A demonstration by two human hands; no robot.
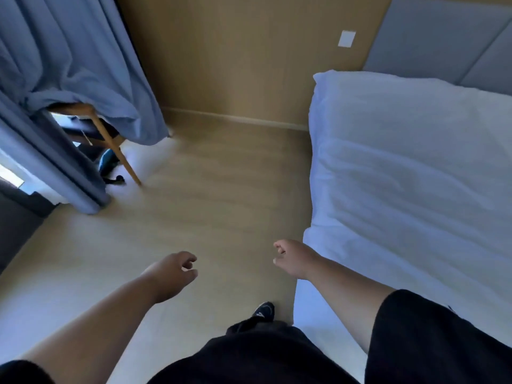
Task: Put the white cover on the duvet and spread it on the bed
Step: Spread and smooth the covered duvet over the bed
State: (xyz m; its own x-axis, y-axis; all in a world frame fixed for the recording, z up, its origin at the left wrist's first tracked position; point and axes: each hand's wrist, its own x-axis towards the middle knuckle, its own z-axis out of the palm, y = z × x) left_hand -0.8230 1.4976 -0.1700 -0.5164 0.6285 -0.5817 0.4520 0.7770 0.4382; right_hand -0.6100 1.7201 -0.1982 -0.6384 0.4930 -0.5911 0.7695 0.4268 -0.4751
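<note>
The white-covered duvet [410, 173] lies spread over the bed [327, 328], hanging past its near side edge, with a grey padded headboard [443, 37] behind it. Across the wood floor [207, 203], blue curtains [69, 51] drape over a wooden chair [110, 139]. The left hand [171, 273] and right hand [293, 259] hover over the floor beside the bed's edge, fingers loosely curled, holding nothing.

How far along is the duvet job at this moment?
Looks largely done: the white covered duvet lies spread over the bed, with light wrinkles. Nothing is in hand: the left hand and right hand hang loosely curled over the floor, with no grip on anything. Left, at most: smoothing; the bed's far side is out of view.
</note>
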